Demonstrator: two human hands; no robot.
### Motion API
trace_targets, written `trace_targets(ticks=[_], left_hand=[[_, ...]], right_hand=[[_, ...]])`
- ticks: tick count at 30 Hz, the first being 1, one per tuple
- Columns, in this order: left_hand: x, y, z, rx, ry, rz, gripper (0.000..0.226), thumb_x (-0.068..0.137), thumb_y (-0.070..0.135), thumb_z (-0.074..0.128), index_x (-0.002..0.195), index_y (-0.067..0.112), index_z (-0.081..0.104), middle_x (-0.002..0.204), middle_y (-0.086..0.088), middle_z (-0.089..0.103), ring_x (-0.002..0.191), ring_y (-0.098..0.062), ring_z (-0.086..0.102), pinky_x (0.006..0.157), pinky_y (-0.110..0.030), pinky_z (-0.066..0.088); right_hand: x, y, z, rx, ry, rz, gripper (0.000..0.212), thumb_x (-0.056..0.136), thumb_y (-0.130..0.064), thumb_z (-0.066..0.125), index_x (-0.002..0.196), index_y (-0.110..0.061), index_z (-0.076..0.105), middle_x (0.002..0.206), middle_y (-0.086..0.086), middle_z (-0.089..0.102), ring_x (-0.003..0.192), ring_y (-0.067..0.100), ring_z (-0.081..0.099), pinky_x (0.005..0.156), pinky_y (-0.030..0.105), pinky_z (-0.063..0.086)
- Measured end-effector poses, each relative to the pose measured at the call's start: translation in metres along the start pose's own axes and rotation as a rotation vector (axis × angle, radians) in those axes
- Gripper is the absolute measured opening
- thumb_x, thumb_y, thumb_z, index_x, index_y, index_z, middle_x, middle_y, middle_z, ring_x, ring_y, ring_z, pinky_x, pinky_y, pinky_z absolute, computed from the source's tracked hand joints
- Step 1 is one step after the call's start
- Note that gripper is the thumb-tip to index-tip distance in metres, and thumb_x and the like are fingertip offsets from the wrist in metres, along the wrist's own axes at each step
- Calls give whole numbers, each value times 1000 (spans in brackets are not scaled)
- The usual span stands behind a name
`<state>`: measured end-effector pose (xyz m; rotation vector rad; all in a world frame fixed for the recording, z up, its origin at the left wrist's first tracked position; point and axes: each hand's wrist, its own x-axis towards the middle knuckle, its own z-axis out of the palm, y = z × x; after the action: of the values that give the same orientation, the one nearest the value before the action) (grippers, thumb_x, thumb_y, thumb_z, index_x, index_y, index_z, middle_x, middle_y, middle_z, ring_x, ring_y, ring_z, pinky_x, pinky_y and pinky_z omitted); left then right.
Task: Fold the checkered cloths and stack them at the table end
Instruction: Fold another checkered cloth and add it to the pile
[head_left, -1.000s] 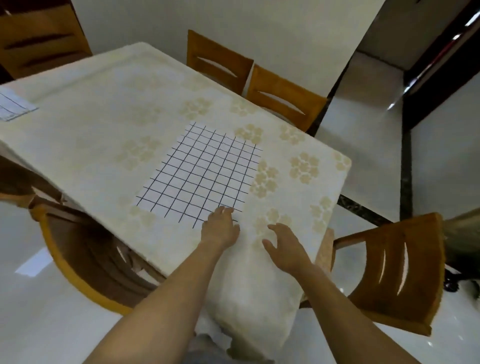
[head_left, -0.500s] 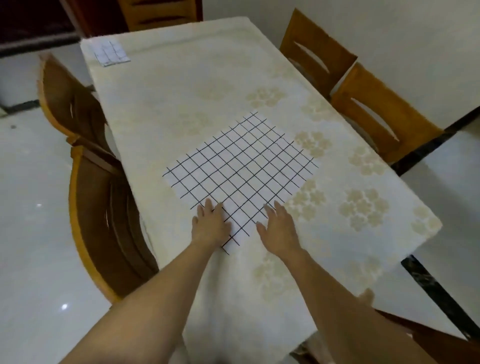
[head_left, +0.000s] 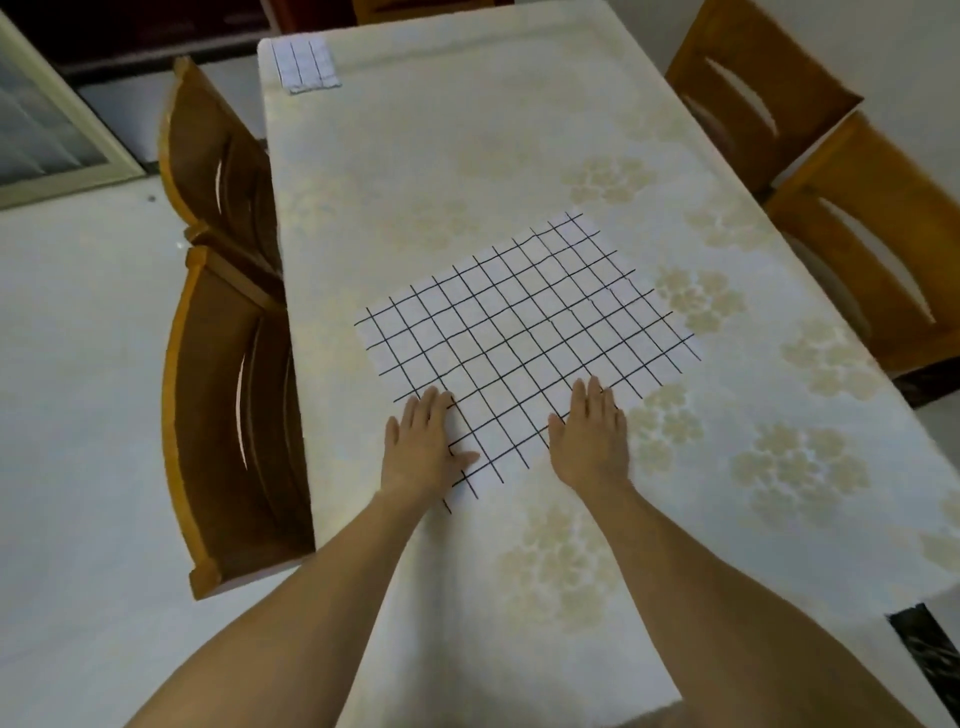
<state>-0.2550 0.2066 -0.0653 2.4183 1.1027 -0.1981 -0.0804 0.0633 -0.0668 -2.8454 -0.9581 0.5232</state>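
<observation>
Pale floor (head_left: 78, 415) fills the left of frame. Two wooden chairs sit vs. the worktop's left edge: far-left chair (head_left: 208, 156) above, near-left chair (head_left: 218, 415) below, backs touching each other. Worktop (head_left: 467, 130) runs up the centre under a cream cover w/ faint flower prints. Folded checkered cloth (head_left: 305, 65) lies at the worktop's upper-left corner, top of frame, well apart from everything else. Open checkered cloth (head_left: 519, 332) lies spread flat mid-frame, turned at an angle to the worktop's edges.

Your left grip (head_left: 421, 452) is flat, palm down, on that cloth's lower-left corner: fingers straight and together, thumb splayed right over the grid, nothing clasped. Your right grip (head_left: 592, 441) is flat too, just right of centre, fingers straight, on the cloth's lower-right edge w/ its outer side over the cream cover; it clasps nothing either. Bare grid shows between the two.

Right of frame: far-right chair (head_left: 753, 93) and near-right chair (head_left: 872, 249), both close to the worktop's right edge.
</observation>
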Motion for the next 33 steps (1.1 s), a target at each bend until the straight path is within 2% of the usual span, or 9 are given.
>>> trace_targets(ticks=[5,11,14,17,19,23,27,30,33], left_hand=[[12,10,-9,-114,-34,-30,98,80,47,77,156,28,18,167,0,10,155,-24,6,124,-54,10],[29,28,-9,-68,-11,7,88,88,66,57,156,24,20,167,-1,13,154,-31,10,123,-52,12],[33,34,-6,-82,-15,-10,94,88,70,52,158,21,14,168,-2,8,155,-31,2,124,-51,8],[38,32,-2,-63,-47,-11,97,91,66,52,160,20,3,169,1,-5,155,-30,-10,125,-51,0],[42,27,-3,-68,-63,5,100,89,65,56,160,22,0,169,4,-10,155,-28,-13,125,-50,-3],[51,17,-8,-73,-81,61,106,86,63,63,161,23,0,169,6,-9,155,-27,-14,124,-49,-6],[62,9,-18,-70,-123,124,109,82,58,71,161,26,3,169,8,-6,155,-25,-13,124,-49,-7],[75,-3,-33,-38,-178,185,109,80,52,77,161,27,8,169,9,-2,156,-24,-9,125,-48,-3],[84,-14,-47,24,-198,218,113,74,47,83,160,28,13,169,9,7,156,-25,-3,126,-47,2]], right_hand=[[-9,-5,4,-20,-19,29,66,104,-44,22,157,-11,0,166,10,-2,153,26,0,124,44,5],[-28,-16,9,-2,-14,50,65,104,-42,23,158,-10,4,166,10,2,153,28,4,124,45,6],[-27,-21,2,-14,40,47,60,104,-43,26,155,-12,24,162,11,24,148,29,22,122,45,11],[-13,-20,-12,0,125,14,47,102,-40,35,139,-16,50,140,8,54,130,27,45,115,41,24],[6,-17,-22,76,164,-26,42,101,-36,41,135,-16,55,130,8,61,123,28,51,108,41,34],[49,-17,-38,193,166,-88,48,97,-34,52,140,-12,49,131,15,55,122,32,49,103,46,42],[86,-19,-49,166,91,-165,53,97,-34,55,146,-16,42,143,13,43,128,32,41,107,45,38],[105,-12,-53,164,40,-240,50,96,-30,60,144,-21,47,149,10,40,134,30,36,111,42,32],[112,-4,-53,170,-8,-269,44,91,-31,67,133,-24,57,141,9,45,131,29,37,111,40,30]])
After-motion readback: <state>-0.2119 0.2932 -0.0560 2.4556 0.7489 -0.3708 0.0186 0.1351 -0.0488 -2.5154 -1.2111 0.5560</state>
